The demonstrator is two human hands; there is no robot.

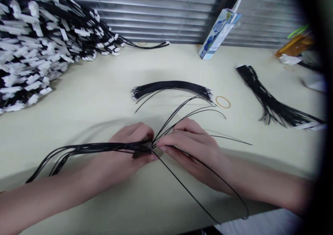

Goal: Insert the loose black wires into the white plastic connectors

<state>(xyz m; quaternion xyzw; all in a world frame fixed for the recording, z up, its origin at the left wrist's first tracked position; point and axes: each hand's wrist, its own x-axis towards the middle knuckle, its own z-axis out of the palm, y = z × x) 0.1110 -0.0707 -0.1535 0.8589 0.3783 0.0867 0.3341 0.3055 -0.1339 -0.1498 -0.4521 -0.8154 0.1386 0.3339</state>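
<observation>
My left hand (132, 138) is closed around a small dark connector (148, 146). A bundle of black wires (104, 146) runs from it leftward over my left wrist. My right hand (192, 145) pinches one thin black wire (215, 172) close to the connector's right face; the wire's tail loops down toward the table's front edge. Several other loose wires fan out from that face, up to the right and down to the right. The wire's tip is hidden by my right fingertips. Beyond my hands lies a bunch of cut black wires (171, 85) with bare metal ends.
A big heap of black cables with white connectors (33, 48) fills the back left. A blue-and-white drink carton (218, 34) stands by the blinds (156, 13). Another black cable bundle (273, 99) lies at right, near a rubber band (223, 102) and an orange object (295, 44).
</observation>
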